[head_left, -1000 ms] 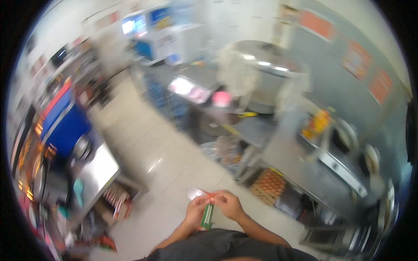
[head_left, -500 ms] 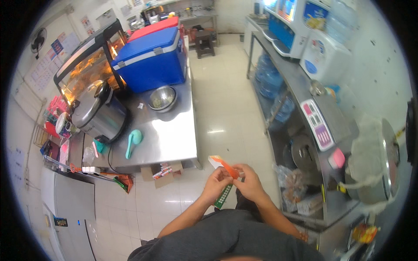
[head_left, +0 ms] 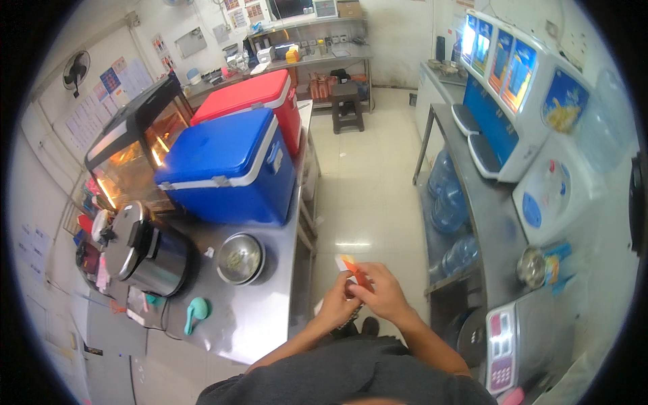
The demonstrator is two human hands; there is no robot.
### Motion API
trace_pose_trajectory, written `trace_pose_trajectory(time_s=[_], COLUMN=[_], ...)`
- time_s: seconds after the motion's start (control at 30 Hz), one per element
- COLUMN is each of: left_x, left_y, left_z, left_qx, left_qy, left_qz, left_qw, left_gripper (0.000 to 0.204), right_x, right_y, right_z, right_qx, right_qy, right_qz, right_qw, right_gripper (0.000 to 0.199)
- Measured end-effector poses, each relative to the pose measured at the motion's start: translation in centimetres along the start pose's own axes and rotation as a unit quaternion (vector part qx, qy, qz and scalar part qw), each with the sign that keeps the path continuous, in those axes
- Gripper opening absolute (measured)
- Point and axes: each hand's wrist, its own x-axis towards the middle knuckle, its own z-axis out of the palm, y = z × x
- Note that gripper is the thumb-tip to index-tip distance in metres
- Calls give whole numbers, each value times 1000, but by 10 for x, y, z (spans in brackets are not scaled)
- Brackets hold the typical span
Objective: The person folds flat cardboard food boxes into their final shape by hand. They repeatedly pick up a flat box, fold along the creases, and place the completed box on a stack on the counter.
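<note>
I hold a narrow, folded paper-like packet (head_left: 345, 263) between both hands, in front of my body above the floor. Its upper end shows orange and white; most of the rest is hidden behind fingers. My left hand (head_left: 337, 301) is closed on its lower part. On the upper right side, my right hand (head_left: 383, 291) pinches it with thumb and fingers. Nearest on the left stands a steel table (head_left: 273, 297). It bears nested metal bowls (head_left: 240, 259) with small greenish bits inside, a mint-green ladle (head_left: 196, 313) and a large pressure cooker (head_left: 158, 253).
Farther along the left table are a blue cooler box (head_left: 226, 162), a red cooler box (head_left: 253, 94) and a lit glass warmer (head_left: 138, 155). Along the right, a steel counter (head_left: 466, 169) carries a drink dispenser (head_left: 513, 88) and a scale (head_left: 501, 347). A stool (head_left: 346, 104) stands ahead on the aisle floor.
My view has tilted up and moved forward along the aisle, so more of the far shelves shows. Both hands keep the packet, whose green lower part is now mostly hidden.
</note>
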Motion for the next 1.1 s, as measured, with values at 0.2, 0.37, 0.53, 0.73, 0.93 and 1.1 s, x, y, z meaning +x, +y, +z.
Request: trace_pose_trajectory(time_s=[0.2, 0.37, 0.53, 0.73, 0.93, 1.1], left_x=[179, 359, 540, 714, 888, 1021], left_y=[-35, -51, -9, 43, 45, 65], left_z=[-4, -21, -60, -98, -99, -119], left_qx=[-219, -401, -260, -42, 31, 42], left_qy=[50, 83, 129, 100, 165, 250], left_qz=[59, 45, 51, 159, 232, 221], left_qw=[973, 911, 956, 981, 958, 942], left_gripper=[40, 29, 20, 14, 14, 16], right_x=[154, 294, 456, 618, 782, 936], right_y=[80, 166, 223, 285, 381, 438], right_z=[-17, -25, -64, -106, -121, -148], right_qx=[-18, -108, -49, 169, 145, 187], right_qy=[18, -7, 78, 189, 187, 58], right_qz=[-52, -121, -62, 63, -44, -71], right_qw=[998, 987, 994, 965, 970, 978], right_gripper=[37, 34, 28, 18, 16, 20])
